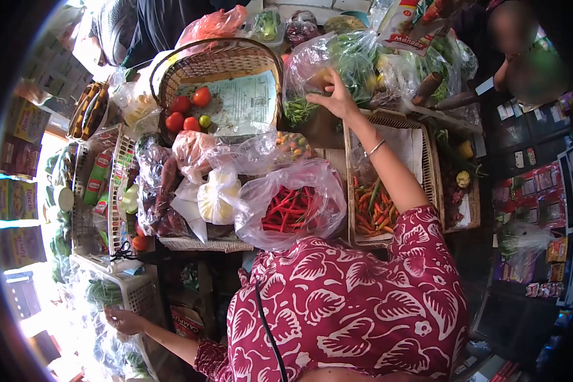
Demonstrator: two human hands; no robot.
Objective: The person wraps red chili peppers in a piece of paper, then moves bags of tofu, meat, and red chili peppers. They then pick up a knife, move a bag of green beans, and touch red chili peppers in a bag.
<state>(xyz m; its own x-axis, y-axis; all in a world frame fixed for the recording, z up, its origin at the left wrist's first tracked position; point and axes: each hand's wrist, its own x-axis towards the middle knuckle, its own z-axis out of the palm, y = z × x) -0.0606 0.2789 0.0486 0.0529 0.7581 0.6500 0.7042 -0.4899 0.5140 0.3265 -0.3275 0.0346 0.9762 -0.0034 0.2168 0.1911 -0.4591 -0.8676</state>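
My right hand [339, 97] reaches over the far side of the stall, thumb and fingers apart and holding nothing. Just below its thumb lie small green chilies [299, 109] in clear plastic. Beyond it are clear bags of leafy greens [353, 60]. At the lower left, my left hand [126, 322] is beside clear plastic bags of green vegetables [102, 293]; glare and its angle hide how the fingers are set. Near my body, an open plastic bag [248, 219] holds red chilies [290, 210]. Right of it, a rattan basket [431, 172] contains smaller orange and green chilies [374, 207].
A handled wicker basket [279, 83] holds tomatoes [179, 105] and newspaper. White plastic crates [116, 191] stand at left, and a tied bag of pale pieces [218, 197] sits mid-stall. Another person [516, 57] is at the upper right. Packets [535, 204] hang or lie at right.
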